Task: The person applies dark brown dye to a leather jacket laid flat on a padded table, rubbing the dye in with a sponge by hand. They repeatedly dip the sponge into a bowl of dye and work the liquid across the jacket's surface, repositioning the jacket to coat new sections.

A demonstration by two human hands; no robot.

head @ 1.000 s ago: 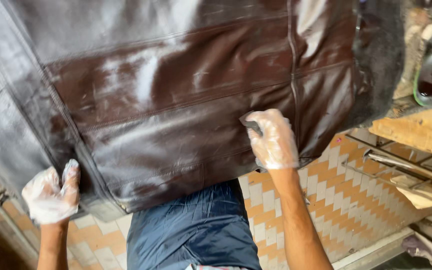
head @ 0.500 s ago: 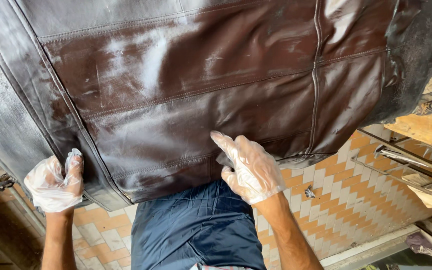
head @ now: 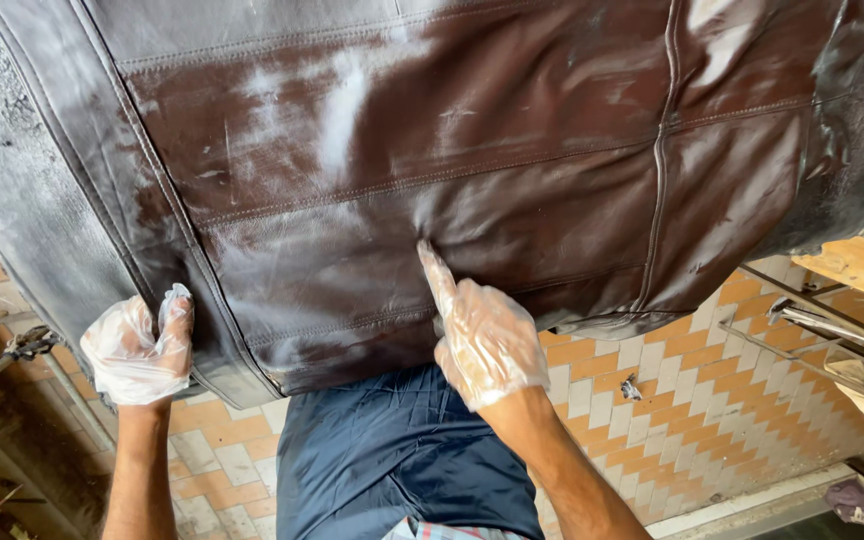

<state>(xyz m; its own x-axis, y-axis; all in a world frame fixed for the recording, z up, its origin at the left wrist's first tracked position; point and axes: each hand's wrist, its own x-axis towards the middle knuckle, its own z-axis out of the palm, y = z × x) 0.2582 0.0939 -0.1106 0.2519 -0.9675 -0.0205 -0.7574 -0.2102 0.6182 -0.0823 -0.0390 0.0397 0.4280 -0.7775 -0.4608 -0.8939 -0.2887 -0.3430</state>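
From the head camera, a dark brown leather piece [head: 432, 170] with stitched seams fills the upper frame, streaked with pale smears. The left hand [head: 137, 350], in a thin clear glove, grips its lower left edge — fingers curled tight round the hem, thumb up against the leather. The right hand [head: 482, 335], gloved too, rests near the bottom seam with the forefinger stretched out straight, pressing the surface, the other fingers folded in. Below lie the person's blue trousers [head: 402, 460] and an orange-and-white tiled floor [head: 712, 390].
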